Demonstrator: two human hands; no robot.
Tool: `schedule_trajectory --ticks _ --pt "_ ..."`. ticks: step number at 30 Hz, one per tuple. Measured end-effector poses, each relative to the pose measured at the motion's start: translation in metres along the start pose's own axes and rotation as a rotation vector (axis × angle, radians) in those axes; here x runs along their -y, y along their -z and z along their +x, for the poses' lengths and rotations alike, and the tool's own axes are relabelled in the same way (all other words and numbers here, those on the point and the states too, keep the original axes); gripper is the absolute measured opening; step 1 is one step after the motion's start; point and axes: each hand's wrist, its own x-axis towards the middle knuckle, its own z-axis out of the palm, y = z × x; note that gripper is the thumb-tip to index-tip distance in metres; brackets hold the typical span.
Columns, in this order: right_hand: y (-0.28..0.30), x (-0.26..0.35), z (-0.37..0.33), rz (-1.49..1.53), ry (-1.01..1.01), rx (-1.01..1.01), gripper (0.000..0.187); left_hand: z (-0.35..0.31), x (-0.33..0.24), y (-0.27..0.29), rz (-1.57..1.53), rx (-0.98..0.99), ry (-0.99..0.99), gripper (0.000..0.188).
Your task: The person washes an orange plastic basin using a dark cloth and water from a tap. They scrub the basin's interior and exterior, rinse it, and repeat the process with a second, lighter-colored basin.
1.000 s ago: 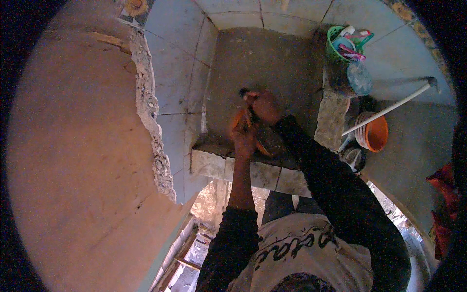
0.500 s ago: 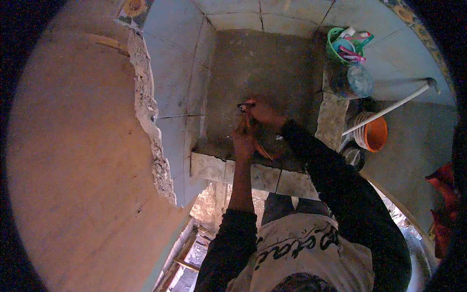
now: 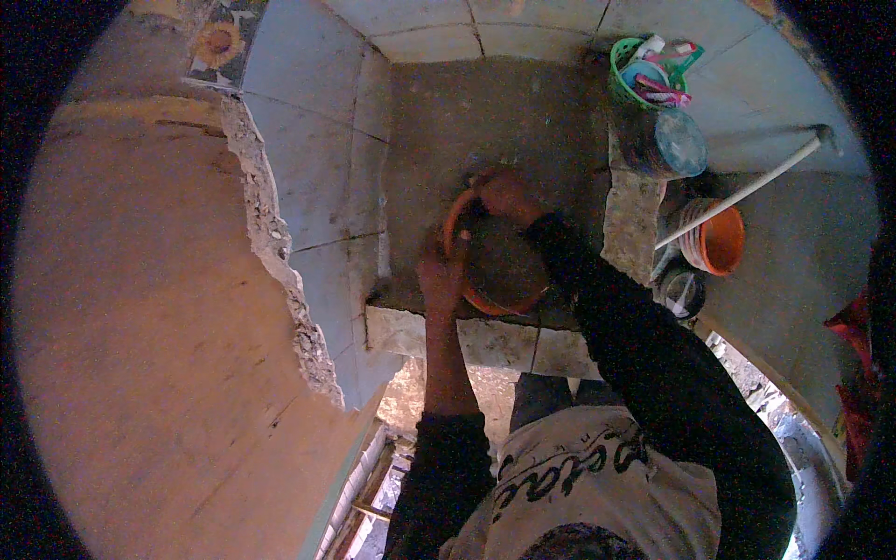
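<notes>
The orange bowl [image 3: 495,266] sits at the near edge of the grey stone slab [image 3: 485,121], between both hands: left hand [image 3: 441,271] grips its left rim, right hand [image 3: 504,194] holds the far rim.

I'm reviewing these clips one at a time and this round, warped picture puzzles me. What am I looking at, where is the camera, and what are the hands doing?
There is no machine here: a person wears a wide fisheye camera on the head, looking down, so straight edges bend near the rim. The forearms in dark sleeves come in from below. Both hands grip an orange bowl on a grey concrete ledge: the left hand on its near-left rim, the right hand on its far rim. The bowl's inside looks dark; I cannot tell what fills it. To the right sit a green basket of small items, an orange bucket and a white pipe.
</notes>
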Motion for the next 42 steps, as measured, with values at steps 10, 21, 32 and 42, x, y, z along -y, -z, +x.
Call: schedule_trajectory --ticks 10,21,32,42 --pt "-0.005 -0.024 -0.007 -0.211 -0.049 -0.192 0.03 0.005 0.035 -0.021 0.04 -0.088 -0.054 0.031" --pt "0.062 0.146 -0.037 0.416 -0.229 -0.121 0.03 -0.038 0.037 -0.004 -0.019 -0.189 0.032 0.031" --pt "-0.019 0.151 -0.07 1.102 -0.174 0.155 0.026 -0.068 0.061 0.013 -0.704 -0.246 0.179 0.017" --pt "-0.043 0.128 -0.042 0.188 -0.2 -0.298 0.023 -0.084 0.054 -0.001 -0.731 -0.24 0.083 0.022"
